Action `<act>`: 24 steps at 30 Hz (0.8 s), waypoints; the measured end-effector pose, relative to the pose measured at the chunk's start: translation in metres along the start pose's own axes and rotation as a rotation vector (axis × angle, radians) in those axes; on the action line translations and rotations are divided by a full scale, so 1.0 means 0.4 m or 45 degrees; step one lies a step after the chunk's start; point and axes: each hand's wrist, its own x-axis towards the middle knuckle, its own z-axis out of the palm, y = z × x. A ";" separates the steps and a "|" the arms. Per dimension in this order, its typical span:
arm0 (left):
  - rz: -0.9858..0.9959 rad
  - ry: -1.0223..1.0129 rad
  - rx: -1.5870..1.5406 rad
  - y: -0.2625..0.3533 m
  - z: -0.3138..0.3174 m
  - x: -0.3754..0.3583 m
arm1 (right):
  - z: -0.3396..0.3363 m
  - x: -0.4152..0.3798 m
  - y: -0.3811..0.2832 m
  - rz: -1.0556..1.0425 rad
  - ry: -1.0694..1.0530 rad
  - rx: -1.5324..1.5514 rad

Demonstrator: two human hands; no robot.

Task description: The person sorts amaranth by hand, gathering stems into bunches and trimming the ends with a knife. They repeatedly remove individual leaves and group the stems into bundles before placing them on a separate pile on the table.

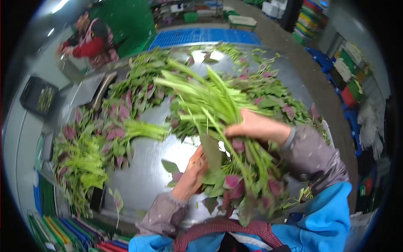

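Observation:
My right hand [256, 124] is closed around a thick bunch of amaranth [218, 98]. Its pale green cut stems point away from me to the upper left, and its green and purple leaves hang down toward my body. Below it, my left hand [195, 171] has its fingers curled in against the amaranth leaves [213, 157] on the near side. A large leaf covers part of those fingers, so how firmly they grip is hidden. Loose leaves [170, 166] lie just left of my left hand on the metal table [142, 185].
Piles of amaranth lie at the left [82, 164], far left [140, 75] and right [277, 96] of the table. A scale [87, 89] stands at the left edge, near a black crate [38, 95]. Beyond it is another person [93, 44]. Stacked coloured crates [308, 21] are at the back right.

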 end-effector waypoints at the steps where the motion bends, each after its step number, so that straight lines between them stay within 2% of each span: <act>1: -0.065 0.115 -0.111 -0.024 -0.009 -0.010 | 0.062 -0.016 0.060 0.052 -0.082 0.053; 2: -0.126 0.227 -0.223 -0.052 -0.031 -0.022 | 0.120 -0.034 0.111 0.102 -0.161 0.104; 3: -0.155 0.147 -0.369 -0.091 -0.087 -0.033 | 0.181 -0.053 0.156 0.061 -0.099 0.092; 4: -0.154 0.185 -0.375 -0.095 -0.093 -0.050 | 0.230 -0.073 0.182 0.020 -0.030 0.079; 5: -0.162 0.234 -0.431 -0.100 -0.095 -0.061 | 0.258 -0.087 0.179 -0.030 -0.015 -0.234; 7: -0.166 0.329 -0.612 -0.096 -0.101 -0.078 | 0.301 -0.115 0.143 -0.121 0.134 -0.450; 9: -0.166 0.341 -0.574 -0.080 -0.107 -0.093 | 0.339 -0.131 0.112 -0.217 0.271 -0.788; 10: -0.161 0.335 -0.546 -0.069 -0.106 -0.095 | 0.365 -0.136 0.091 -0.202 0.209 -0.917; 12: -0.121 0.385 -0.443 -0.029 -0.067 -0.080 | 0.392 -0.152 0.070 -0.363 0.208 -1.122; 14: -0.086 0.329 -0.347 0.002 -0.049 -0.069 | 0.379 -0.159 0.062 -0.424 0.227 -1.029; 16: -0.067 0.366 -0.421 0.016 -0.054 -0.074 | 0.350 -0.171 0.061 -0.645 0.084 -0.873; 18: -0.224 0.403 -0.230 0.013 -0.071 -0.075 | 0.328 -0.177 0.069 -0.626 0.056 -0.743; 20: -0.265 0.504 -0.325 0.009 -0.057 -0.069 | 0.313 -0.182 0.097 -0.449 0.348 -0.417; 21: -0.236 0.476 -0.401 0.007 -0.053 -0.065 | 0.311 -0.185 0.095 -0.367 0.461 -0.575; 22: -0.212 0.448 -0.477 0.002 -0.050 -0.065 | 0.317 -0.196 0.107 -0.347 0.469 -0.570; 23: -0.192 0.517 -0.474 -0.008 -0.050 -0.065 | 0.325 -0.210 0.128 -0.196 0.218 -0.486; 24: -0.122 0.460 -0.374 -0.006 -0.065 -0.069 | 0.326 -0.230 0.144 -0.039 -0.017 -0.395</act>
